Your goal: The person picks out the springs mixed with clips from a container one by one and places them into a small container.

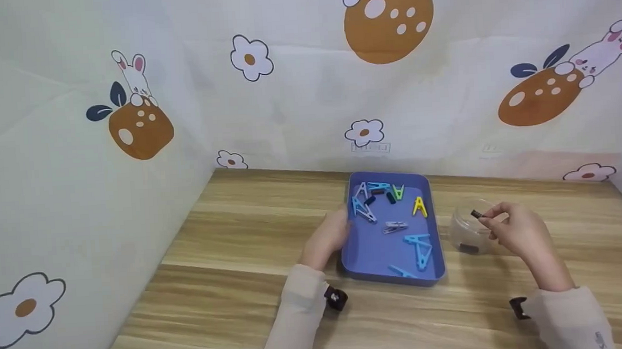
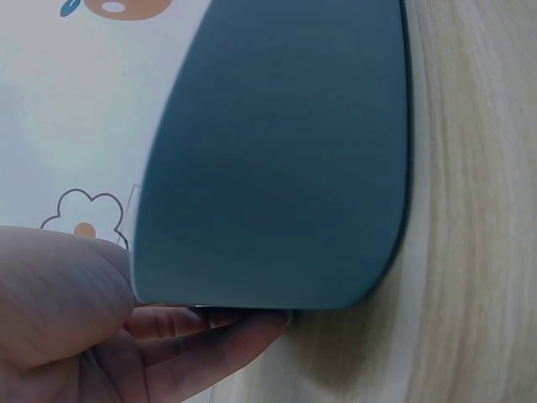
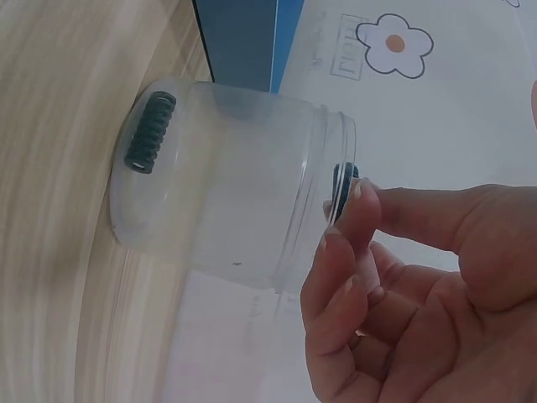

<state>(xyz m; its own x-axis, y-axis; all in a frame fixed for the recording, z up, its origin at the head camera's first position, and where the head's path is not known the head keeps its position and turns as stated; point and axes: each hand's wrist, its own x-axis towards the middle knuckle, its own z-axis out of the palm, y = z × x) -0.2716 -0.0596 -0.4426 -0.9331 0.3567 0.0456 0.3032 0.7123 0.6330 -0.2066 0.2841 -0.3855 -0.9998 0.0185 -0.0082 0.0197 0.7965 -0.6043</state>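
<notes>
"What's in your fingers?"

"My right hand (image 1: 519,232) pinches a small dark coil (image 3: 342,180) between thumb and fingertips; the other fingers curl loosely towards the palm. It's at the mouth of the jar (image 3: 226,185), though I can't tell whether it's inside the rim or behind it."

"What sort of jar?"

"Clear and cylindrical, with raised rings round the neck and a rounded lower edge. A second coil (image 3: 152,133), ridged like a tight spring, lies on its bottom. The jar stands upright on the table (image 1: 238,227), just right of the tray."

"And your left?"

"My left hand (image 1: 330,235) is against the left side of the tray (image 1: 386,261), fingers along the outer wall. The thumb tip is hidden, so I can't tell whether I'm pinching the rim."

"Describe that tray."

"Smooth, blue-violet, a rectangle with rounded corners. It holds slim, leggy clips: a yellow clip (image 1: 420,204) shaped like an A, a green clip (image 1: 398,192), a grey clip (image 1: 395,226) lying flat, and several blue and lilac ones. Among them sit stubby dark pieces (image 1: 391,197), too small to make out their texture."

"The table's surface?"

"Streaky wood grain, against a creased, printed backdrop (image 1: 295,100)."
</notes>
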